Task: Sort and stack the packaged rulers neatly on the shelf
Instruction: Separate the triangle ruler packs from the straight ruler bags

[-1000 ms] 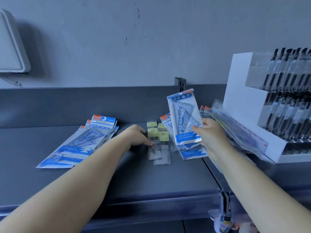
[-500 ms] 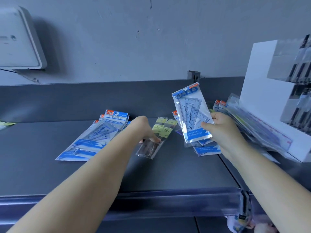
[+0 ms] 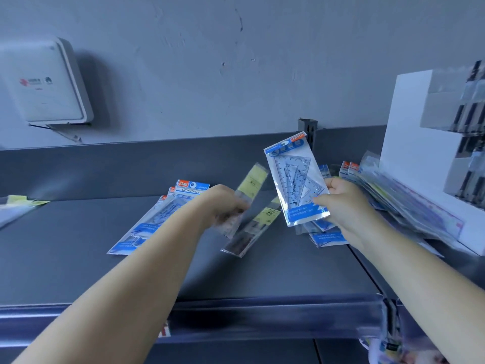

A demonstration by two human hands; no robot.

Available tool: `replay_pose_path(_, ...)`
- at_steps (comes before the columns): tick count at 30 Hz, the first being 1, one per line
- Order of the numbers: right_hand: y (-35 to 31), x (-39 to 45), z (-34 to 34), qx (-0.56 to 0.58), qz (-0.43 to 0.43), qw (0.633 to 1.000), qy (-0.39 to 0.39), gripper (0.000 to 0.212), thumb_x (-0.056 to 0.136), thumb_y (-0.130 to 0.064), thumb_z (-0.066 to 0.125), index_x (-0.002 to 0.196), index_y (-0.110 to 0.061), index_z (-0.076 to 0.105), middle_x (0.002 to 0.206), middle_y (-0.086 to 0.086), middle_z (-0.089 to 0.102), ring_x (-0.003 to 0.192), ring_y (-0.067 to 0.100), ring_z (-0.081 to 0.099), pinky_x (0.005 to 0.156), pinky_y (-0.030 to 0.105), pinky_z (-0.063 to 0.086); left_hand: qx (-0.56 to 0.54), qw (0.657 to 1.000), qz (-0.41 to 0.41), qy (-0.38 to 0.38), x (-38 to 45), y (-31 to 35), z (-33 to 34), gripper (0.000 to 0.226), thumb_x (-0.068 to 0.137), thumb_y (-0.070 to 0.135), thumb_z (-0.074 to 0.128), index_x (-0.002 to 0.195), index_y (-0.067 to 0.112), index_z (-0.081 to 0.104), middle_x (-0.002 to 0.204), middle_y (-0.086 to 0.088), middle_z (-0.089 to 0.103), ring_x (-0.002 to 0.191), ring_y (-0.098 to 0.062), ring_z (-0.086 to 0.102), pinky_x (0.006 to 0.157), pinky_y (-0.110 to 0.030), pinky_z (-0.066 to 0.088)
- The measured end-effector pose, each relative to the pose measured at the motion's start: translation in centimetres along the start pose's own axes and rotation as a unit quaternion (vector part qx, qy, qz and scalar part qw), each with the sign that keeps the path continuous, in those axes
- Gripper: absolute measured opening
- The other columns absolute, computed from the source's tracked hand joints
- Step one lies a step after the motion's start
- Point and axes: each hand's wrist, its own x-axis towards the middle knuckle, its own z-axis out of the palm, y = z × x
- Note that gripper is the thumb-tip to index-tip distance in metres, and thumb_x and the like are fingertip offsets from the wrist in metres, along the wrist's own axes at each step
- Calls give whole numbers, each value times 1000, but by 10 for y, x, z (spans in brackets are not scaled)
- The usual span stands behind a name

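Glossy clear plastic sleeves are wrapping the geometry set packet (image 3: 296,179) and the yellow-labelled ruler pack (image 3: 246,193), catching glare. The shelf (image 3: 78,258) is showing smooth matt grey metal; the wall (image 3: 236,61) is showing rough, scuffed paint.

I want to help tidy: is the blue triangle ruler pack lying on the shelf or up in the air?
In the air. The right hand holds the triangle ruler pack tilted above the shelf.
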Motion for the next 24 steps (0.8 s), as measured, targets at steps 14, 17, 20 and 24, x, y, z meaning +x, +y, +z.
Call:
replay_pose_path(14, -51, -15, 141, 119, 64, 984, -115, 18, 86, 12, 48, 91, -2, 57, 101, 16, 64, 81, 23, 65, 64, 33, 57, -210, 966, 110, 103, -35, -50, -112, 13, 83, 1, 66, 91, 11, 65, 79, -6, 63, 48, -8, 61, 43, -21, 50)
replay_pose_path(17, -55, -20, 171, -10, 51, 991, -123, 23, 85, -1, 58, 108, 1, 54, 112, 18, 61, 90, 23, 61, 81, 41, 54, -198, 966, 121, 116, -35, -65, -136, 11, 83, 4, 68, 89, 12, 64, 78, -6, 63, 45, -6, 59, 41, -19, 49)
replay_pose_path(20, -58, -29, 193, -201, -1, 973, -114, 57, 88, -13, 58, 138, -7, 32, 137, 9, 42, 122, 24, 48, 97, 35, 41, -172, 971, 119, 115, -36, -83, -159, 10, 83, 7, 68, 84, 16, 64, 70, -1, 62, 45, -5, 57, 41, -18, 48)
replay_pose_path(24, -71, -36, 233, -293, -146, 938, -112, 42, 84, -9, 55, 125, -20, 50, 132, -2, 48, 113, 16, 49, 88, 27, 40, -138, 976, 107, 126, -41, -110, -198, 8, 83, 10, 69, 88, 16, 65, 70, 0, 63, 53, -9, 57, 41, -20, 47)
